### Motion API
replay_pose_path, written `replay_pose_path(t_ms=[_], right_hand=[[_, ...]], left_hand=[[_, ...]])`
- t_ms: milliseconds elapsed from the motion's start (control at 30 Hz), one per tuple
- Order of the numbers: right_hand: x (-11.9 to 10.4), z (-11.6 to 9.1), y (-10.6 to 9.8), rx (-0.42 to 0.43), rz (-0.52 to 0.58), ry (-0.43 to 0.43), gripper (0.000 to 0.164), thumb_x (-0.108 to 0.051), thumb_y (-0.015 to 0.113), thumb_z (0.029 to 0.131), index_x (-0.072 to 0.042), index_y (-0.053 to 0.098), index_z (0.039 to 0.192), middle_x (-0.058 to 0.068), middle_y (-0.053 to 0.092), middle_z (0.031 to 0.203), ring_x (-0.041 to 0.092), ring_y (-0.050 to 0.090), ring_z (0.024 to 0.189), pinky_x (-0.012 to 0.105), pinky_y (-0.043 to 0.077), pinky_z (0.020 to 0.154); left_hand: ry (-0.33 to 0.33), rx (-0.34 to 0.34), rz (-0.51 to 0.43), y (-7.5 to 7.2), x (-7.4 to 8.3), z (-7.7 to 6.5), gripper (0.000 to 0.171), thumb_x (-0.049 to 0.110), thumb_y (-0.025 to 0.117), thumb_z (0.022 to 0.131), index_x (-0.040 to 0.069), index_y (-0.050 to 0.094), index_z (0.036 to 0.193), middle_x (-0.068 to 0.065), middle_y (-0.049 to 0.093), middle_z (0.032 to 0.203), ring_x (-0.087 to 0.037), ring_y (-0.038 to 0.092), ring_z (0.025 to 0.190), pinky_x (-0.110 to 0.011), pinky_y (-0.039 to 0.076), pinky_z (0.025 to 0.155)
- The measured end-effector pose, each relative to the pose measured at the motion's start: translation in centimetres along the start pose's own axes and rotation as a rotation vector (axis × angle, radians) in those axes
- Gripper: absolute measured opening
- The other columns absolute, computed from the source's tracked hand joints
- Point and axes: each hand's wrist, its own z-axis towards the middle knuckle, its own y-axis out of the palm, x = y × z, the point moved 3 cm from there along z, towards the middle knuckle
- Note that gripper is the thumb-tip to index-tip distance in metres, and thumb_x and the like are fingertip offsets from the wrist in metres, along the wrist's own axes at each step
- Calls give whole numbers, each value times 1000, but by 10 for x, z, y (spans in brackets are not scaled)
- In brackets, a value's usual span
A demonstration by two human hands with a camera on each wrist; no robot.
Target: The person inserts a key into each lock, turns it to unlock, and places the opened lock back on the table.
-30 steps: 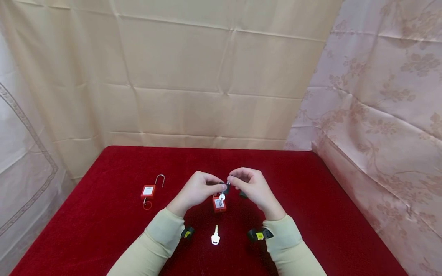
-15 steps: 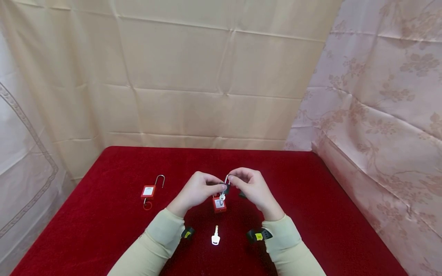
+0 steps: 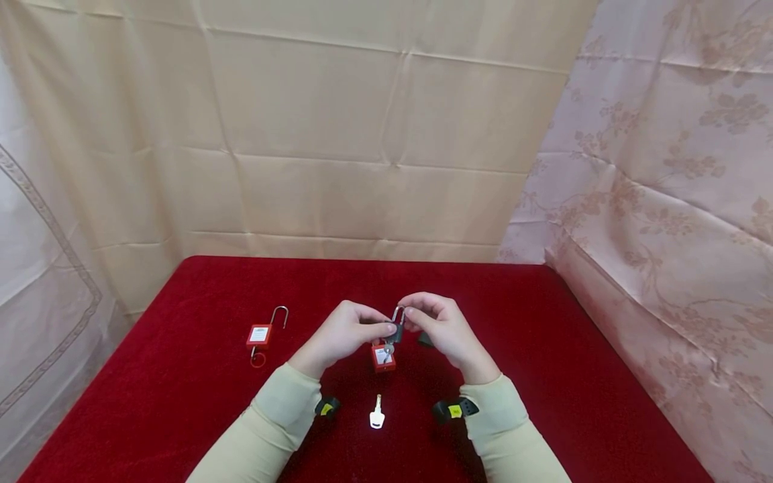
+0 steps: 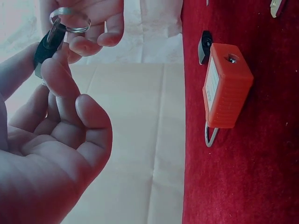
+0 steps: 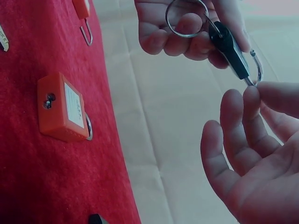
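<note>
My left hand (image 3: 350,333) pinches the dark body of a small padlock (image 3: 395,333) between thumb and fingers, above the table. A key (image 5: 216,29) sits in its lower end, with a metal ring (image 4: 86,29) hanging from it. The padlock's silver shackle (image 5: 259,70) stands raised, one end free of the body. My right hand (image 3: 443,329) pinches the shackle near its bend with thumb and fingertips. Just below the hands, a red padlock (image 3: 383,359) with a white label lies on the red cloth. Its keyhole shows in both wrist views.
Farther left lies another red padlock (image 3: 260,334), its shackle swung out and a red ring (image 3: 258,360) at its lower end. A loose key (image 3: 377,414) rests nearer the front. Partly behind my right hand is a dark object (image 3: 425,340) on the cloth (image 3: 531,376).
The dark padlock has turned slightly, and more of its shackle shows between my hands. My right fingers have shifted a little to the right side of the shackle. Other things have stayed put.
</note>
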Motion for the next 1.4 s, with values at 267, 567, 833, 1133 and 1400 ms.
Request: replay_pose_path(t_ms=[267,567,833,1133,1400], right_hand=[[0,0,-1,-59,61,-11,16,-8,62,102,-4,66,117,15,67,98,34,66,90,39,57,82],[-1,0,-3,-50,92,13,18,-10,61,102,-4,65,119,16,66,100,31,67,89,39,57,82],[-7,-2,-7,63,13,43,28,-20,64,102,-3,64,125,22,68,107,30,68,90,38,58,79],[-8,-2,-2,37,-47,46,28,-16,70,98,-1,68,122,12,73,105,39,70,94,41,56,81],[-9,-2,0,37,-43,38,24,-15,70,98,-1,71,118,12,74,102,34,71,92,49,54,85]], left_hand=[[-1,-12,-41,-2,-1,0,17,20,78,91,5,81,100,-7,74,80,-19,64,71,-53,54,79],[6,-6,-35,-3,-2,1,17,20,78,91,5,81,100,-11,73,80,-22,64,72,-46,55,75],[15,40,24,-4,-4,2,15,19,78,91,8,81,99,-16,73,80,-24,65,72,-47,53,73],[16,51,30,-4,-1,0,15,20,77,92,7,81,100,-10,73,78,-36,67,77,-50,54,74],[21,49,30,-4,1,0,15,18,77,92,7,81,100,-15,74,82,-29,67,74,-51,55,74]])
